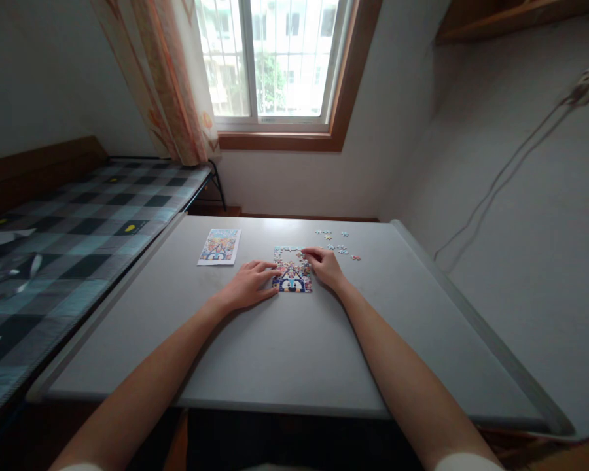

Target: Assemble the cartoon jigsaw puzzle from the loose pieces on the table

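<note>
A partly assembled jigsaw puzzle (293, 278) lies on the white table (285, 353), with a gap in its upper middle. My left hand (251, 284) rests at the puzzle's left edge, fingers spread and fingertips touching it, holding nothing. Over the upper right part of the puzzle is my right hand (324, 265), its thumb and index finger brought together at the edge of the gap. Whatever lies between those fingertips is too small to make out. Several loose puzzle pieces (342, 250) are scattered to the right, beyond my right hand.
A printed picture sheet (219, 247) lies at the back left of the table. To the left stands a bed with a checked cover (78, 222). A cable (495, 180) hangs along the right wall.
</note>
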Demonstrator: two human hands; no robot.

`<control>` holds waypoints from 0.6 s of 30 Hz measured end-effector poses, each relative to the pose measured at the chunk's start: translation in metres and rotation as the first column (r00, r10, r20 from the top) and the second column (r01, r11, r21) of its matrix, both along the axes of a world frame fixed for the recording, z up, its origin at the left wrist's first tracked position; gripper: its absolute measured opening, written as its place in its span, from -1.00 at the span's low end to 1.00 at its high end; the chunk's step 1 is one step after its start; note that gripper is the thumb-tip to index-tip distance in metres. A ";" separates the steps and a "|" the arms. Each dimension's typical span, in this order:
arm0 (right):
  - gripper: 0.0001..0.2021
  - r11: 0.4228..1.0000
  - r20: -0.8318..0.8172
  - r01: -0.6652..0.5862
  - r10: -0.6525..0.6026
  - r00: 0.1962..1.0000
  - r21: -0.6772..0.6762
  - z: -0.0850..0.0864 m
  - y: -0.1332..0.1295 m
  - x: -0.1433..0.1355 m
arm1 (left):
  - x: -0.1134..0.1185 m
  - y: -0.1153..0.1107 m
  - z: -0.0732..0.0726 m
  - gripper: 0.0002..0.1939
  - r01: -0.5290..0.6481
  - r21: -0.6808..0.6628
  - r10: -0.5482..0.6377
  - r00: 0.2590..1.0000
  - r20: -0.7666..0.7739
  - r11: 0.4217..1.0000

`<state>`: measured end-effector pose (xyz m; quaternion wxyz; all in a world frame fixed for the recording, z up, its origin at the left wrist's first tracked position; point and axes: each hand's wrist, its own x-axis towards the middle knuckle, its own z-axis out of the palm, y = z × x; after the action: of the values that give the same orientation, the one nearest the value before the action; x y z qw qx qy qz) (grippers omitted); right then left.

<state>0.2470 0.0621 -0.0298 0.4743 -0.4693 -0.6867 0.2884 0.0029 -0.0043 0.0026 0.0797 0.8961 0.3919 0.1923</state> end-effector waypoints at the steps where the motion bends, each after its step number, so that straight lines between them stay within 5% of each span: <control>1: -0.79 1.000 -0.003 -0.003 0.003 1.000 0.001 0.000 0.000 0.000 | 0.000 0.000 0.000 -0.58 0.000 0.000 0.000 1.000 -0.001 1.000; 18: -0.79 1.000 -0.009 -0.004 0.004 1.000 -0.010 0.003 -0.002 -0.001 | 0.000 0.001 -0.001 -0.58 0.000 0.003 0.000 1.000 0.012 1.000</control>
<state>0.2461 0.0605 -0.0264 0.4744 -0.4691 -0.6841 0.2949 0.0031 -0.0037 0.0016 0.0807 0.8951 0.3910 0.1983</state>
